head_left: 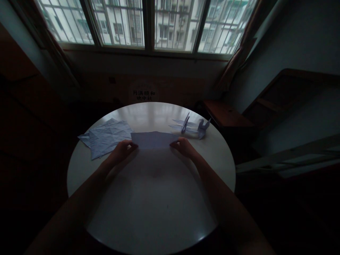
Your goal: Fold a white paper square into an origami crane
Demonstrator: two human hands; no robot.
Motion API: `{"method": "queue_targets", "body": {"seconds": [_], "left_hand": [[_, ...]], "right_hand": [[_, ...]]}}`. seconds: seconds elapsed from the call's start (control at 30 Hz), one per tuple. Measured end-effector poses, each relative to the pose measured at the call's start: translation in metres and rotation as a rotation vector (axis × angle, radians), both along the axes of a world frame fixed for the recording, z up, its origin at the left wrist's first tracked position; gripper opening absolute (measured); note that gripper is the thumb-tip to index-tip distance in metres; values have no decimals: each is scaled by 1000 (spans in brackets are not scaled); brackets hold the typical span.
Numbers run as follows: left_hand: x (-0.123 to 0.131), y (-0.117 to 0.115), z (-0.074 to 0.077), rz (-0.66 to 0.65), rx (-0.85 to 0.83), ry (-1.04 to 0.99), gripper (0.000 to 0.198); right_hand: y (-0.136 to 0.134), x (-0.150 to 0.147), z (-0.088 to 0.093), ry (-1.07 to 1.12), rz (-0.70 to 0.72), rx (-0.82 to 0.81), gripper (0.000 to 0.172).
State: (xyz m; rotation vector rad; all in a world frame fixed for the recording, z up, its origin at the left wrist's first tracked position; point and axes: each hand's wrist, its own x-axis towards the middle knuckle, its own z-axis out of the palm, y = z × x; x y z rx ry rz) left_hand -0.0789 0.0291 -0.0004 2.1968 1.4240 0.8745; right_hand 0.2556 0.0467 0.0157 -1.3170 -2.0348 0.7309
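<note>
A pale sheet of paper [154, 140], which looks folded along its near edge, is stretched between my two hands over the middle of the round white table. My left hand [124, 148] pinches its near left corner between thumb and fingers. At the opposite corner, my right hand [183, 146] grips the paper in the same way. Left of my left hand lies a pile of creased paper sheets [107, 136]. Beyond my right hand stand folded paper figures [202, 128] with pointed tips, shaped like cranes.
The round white table [154, 198] has a glossy top that reflects the window [148, 24] behind it. A dark wooden piece of furniture [225, 113] stands past the table's right rim. Curtains hang on both sides of the window.
</note>
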Motion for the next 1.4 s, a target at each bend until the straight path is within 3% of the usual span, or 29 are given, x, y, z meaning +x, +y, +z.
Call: {"method": "queue_targets", "body": {"seconds": [0.2, 0.4, 0.53, 0.63, 0.77, 0.9, 1.03, 1.4], "left_hand": [[4, -4, 5, 78, -5, -75, 29], [7, -5, 10, 141, -64, -113, 75], [6, -4, 9, 163, -11, -145, 84], [4, -1, 6, 158, 77, -112, 57], [7, -2, 5, -17, 163, -50, 25], [14, -8, 6, -160, 213, 68, 22], [18, -13, 8, -228, 129, 190, 24], [15, -9, 3, -215, 92, 217, 22]], "right_hand": [[2, 0, -2, 7, -72, 32, 17], [0, -4, -2, 26, -146, -9, 65], [-1, -5, -6, -16, -166, 69, 78], [1, -3, -9, -79, -210, 203, 70], [3, -3, -10, -116, -114, 337, 35], [-2, -11, -10, -152, 57, 403, 23], [-8, -17, -13, -225, 172, 311, 23], [-7, -16, -11, -260, 132, 215, 21]]}}
